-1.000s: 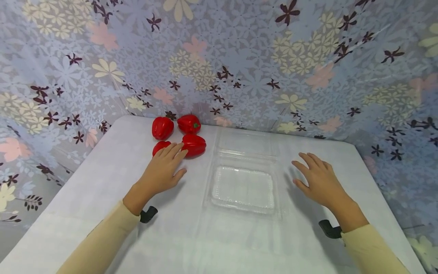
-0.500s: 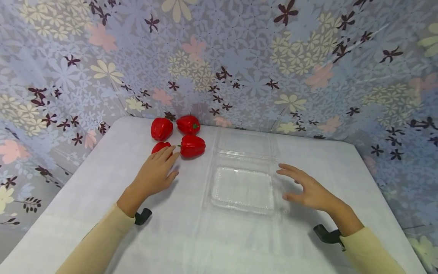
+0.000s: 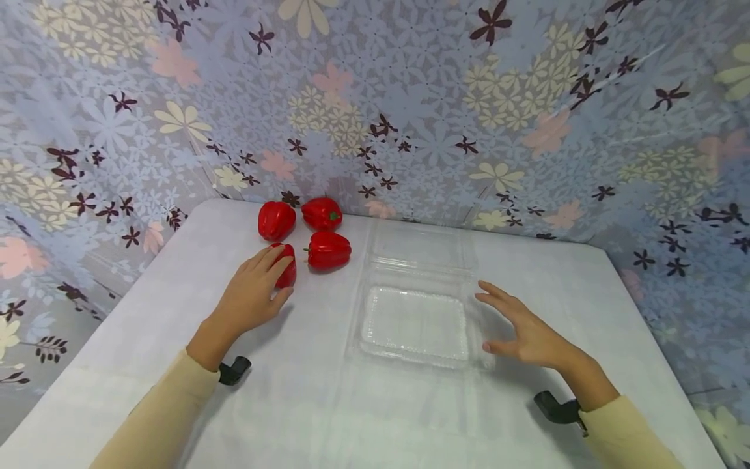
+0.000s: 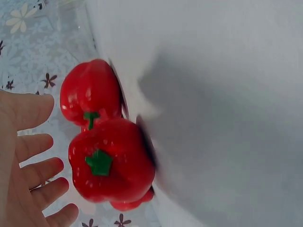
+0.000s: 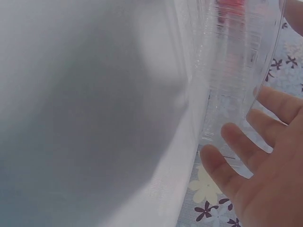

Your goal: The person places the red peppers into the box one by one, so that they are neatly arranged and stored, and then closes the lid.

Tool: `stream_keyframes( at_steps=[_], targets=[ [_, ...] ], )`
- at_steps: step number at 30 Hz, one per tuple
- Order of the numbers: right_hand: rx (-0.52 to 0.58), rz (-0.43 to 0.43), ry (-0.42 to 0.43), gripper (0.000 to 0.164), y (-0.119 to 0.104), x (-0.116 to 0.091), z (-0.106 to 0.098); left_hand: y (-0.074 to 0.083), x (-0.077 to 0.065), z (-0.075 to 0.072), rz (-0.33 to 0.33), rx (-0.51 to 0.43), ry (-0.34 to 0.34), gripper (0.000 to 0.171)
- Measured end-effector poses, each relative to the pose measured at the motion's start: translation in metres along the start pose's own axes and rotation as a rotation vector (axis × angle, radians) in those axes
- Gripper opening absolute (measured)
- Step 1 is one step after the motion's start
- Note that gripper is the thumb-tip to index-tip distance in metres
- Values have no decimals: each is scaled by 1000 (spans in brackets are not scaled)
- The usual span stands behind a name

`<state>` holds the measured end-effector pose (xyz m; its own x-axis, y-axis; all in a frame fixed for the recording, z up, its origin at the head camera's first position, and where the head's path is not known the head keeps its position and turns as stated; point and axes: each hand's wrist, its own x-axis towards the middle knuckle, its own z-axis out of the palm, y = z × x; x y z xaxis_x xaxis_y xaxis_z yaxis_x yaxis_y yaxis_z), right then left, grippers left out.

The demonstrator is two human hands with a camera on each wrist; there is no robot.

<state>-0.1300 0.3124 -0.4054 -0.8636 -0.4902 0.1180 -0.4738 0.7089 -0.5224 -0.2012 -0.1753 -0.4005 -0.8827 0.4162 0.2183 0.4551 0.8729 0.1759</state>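
Note:
My left hand (image 3: 249,296) reaches over a red bell pepper (image 3: 286,279), its fingers spread above the pepper's left side and the thumb out to the right. In the left wrist view the fingers of the left hand (image 4: 28,161) are apart from the nearest pepper (image 4: 128,151), which turns its green stem to the camera. My right hand (image 3: 530,339) hovers at the right edge of a clear plastic clamshell container (image 3: 416,322), thumb and fingers wide apart. The right wrist view shows the relaxed fingers of the right hand (image 5: 265,165) beside the clear container wall (image 5: 232,71).
Behind the left hand lie three more red peppers: one at the back left (image 3: 277,220), one at the back middle (image 3: 322,213), one nearer the container (image 3: 329,251). The container's lid (image 3: 422,247) lies folded back toward the floral backdrop (image 3: 410,130). A white cloth (image 3: 305,391) covers the table.
My left hand has drawn back leftward and toward me, and the near pepper now shows more at its fingers. The right hand has moved left to the container's edge and opened its thumb wider.

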Motion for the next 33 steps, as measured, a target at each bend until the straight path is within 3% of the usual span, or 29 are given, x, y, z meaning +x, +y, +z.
stream_keyframes(
  at_steps=[8,14,20,25,29,33],
  targets=[
    [-7,39,-21,79,1,0,0,-19,8,-5,-37,-58,25,64],
    [25,47,-40,79,1,0,0,-29,18,-5,-50,-141,-79,66],
    [18,39,-41,78,0,1,-1,-31,19,-3,-55,-225,-173,65],
    [33,48,-46,76,1,1,-1,-30,17,-2,-50,-188,-170,72],
    [43,49,-53,75,0,1,0,-27,15,-4,-57,-79,-146,79],
    [46,62,-59,76,0,0,-1,-25,14,-4,-73,30,-98,72]
  ],
)
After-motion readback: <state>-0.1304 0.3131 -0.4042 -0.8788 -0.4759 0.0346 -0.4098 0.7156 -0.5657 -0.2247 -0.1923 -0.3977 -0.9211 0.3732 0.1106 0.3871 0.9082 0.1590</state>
